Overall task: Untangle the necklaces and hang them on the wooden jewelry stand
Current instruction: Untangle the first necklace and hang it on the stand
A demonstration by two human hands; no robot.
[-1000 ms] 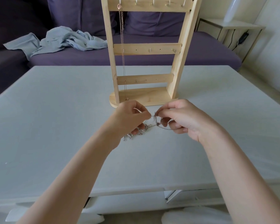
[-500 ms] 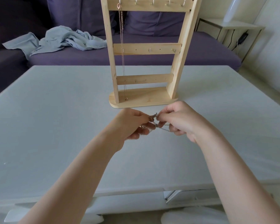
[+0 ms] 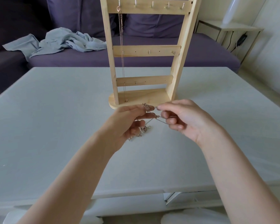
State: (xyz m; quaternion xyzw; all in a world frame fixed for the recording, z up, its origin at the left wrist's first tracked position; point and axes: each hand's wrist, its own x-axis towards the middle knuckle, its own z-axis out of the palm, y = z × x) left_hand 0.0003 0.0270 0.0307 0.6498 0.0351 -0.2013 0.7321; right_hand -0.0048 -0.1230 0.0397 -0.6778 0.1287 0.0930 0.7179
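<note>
A tangle of thin silver necklaces [image 3: 143, 129] hangs between my two hands just above the white table [image 3: 55, 126], in front of the wooden jewelry stand [image 3: 145, 50]. My left hand [image 3: 129, 122] has chain looped over its fingertips and holds the bunched part below. My right hand [image 3: 181, 117] pinches a strand of the same chain, pulled taut towards the left hand. One rose-gold necklace [image 3: 121, 50] hangs from the leftmost top hook of the stand down to its base.
The stand rises at the table's far middle, with three hooked crossbars. Behind it is a purple sofa [image 3: 200, 50] with a crumpled light-blue cloth [image 3: 61, 41]. A white side table [image 3: 229, 29] with cables stands at the back right.
My hands have drawn apart and lifted a little, stretching the silver chain between them. The left hand has turned so more of the tangle shows hanging below it.
</note>
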